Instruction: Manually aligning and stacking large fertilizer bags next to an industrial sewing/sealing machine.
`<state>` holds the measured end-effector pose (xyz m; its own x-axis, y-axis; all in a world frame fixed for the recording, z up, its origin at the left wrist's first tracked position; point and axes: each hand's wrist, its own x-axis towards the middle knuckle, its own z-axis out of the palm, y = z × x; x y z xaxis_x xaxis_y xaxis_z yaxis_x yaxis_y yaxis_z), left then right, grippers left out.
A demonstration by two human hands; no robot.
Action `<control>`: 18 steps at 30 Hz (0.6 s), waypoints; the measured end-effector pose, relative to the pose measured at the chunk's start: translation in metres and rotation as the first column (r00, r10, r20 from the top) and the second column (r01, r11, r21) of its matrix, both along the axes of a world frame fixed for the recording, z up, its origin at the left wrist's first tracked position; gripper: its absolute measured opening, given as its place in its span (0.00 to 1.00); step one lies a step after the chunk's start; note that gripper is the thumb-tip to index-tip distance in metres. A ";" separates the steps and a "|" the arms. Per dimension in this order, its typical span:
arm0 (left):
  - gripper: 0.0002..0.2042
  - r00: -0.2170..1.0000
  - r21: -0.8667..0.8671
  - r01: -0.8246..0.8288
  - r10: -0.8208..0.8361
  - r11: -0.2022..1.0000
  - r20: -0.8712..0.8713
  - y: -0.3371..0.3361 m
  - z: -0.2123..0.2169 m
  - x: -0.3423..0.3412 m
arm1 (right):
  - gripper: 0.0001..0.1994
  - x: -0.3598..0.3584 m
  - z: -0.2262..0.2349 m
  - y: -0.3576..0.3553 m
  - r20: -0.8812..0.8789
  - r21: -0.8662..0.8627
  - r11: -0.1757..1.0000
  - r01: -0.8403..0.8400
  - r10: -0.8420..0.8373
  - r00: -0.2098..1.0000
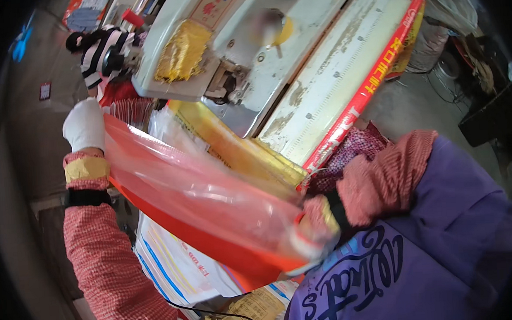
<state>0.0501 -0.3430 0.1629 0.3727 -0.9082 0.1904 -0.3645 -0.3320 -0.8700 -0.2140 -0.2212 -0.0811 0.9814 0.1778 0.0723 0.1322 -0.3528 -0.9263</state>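
A long red plastic bag [194,199], partly see-through and glossy, stretches between my two hands. My left hand [85,126], in a white glove, is closed on its far left end. At the lower right end, my right hand [314,235] grips the bag near my body; it is blurred and partly covered by the clear film. Just beyond the bag stands a white sewing machine [172,33] with a yellow woven patch [183,50] on its head. Yellow printed plastic [250,154] lies between the bag and the machine's bed.
A worn table strip with ruler marks [333,73] runs beside the machine, edged by a red printed band [374,76]. White printed sacks [174,259] lie below the bag, with a black cord [218,316] across them. Another person in striped sleeves [94,58] sits at the far left.
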 end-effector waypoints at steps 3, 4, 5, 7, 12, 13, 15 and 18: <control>0.14 0.996 0.002 -0.016 0.016 1.000 -0.091 0.000 -0.006 -0.007 | 0.16 -0.030 -0.023 -0.020 -0.185 0.002 0.989 0.145 -0.142 0.973; 0.15 0.994 0.009 -0.005 0.006 1.000 -0.105 0.001 -0.006 -0.009 | 0.17 -0.036 -0.032 -0.025 -0.227 0.001 0.968 0.250 -0.244 0.943; 0.15 0.993 0.014 0.001 0.000 1.000 -0.118 0.003 -0.005 -0.010 | 0.18 -0.042 -0.039 -0.029 -0.242 0.018 0.912 0.409 -0.393 0.887; 0.16 0.986 -0.008 0.000 -0.001 1.000 -0.169 0.007 -0.003 -0.014 | 0.25 -0.046 -0.043 -0.036 0.009 0.271 0.542 0.795 -0.828 0.561; 0.16 0.964 -0.100 0.008 -0.034 0.995 -0.264 0.012 -0.002 -0.019 | 0.32 -0.043 -0.014 -0.084 0.377 -0.158 0.159 0.974 -0.902 0.209; 0.16 0.969 -0.051 0.027 -0.039 0.998 -0.243 0.013 -0.004 -0.019 | 0.32 -0.039 -0.005 -0.093 0.292 -0.102 0.305 0.947 -0.901 0.321; 0.15 0.961 -0.024 0.078 -0.082 0.997 -0.266 0.014 -0.005 -0.020 | 0.34 -0.035 0.010 -0.104 -0.113 0.021 0.678 0.735 -0.729 0.675; 0.15 0.936 -0.095 0.068 -0.097 0.993 -0.339 0.015 -0.006 -0.021 | 0.31 -0.035 0.020 -0.090 -0.119 0.263 0.647 0.716 -0.714 0.689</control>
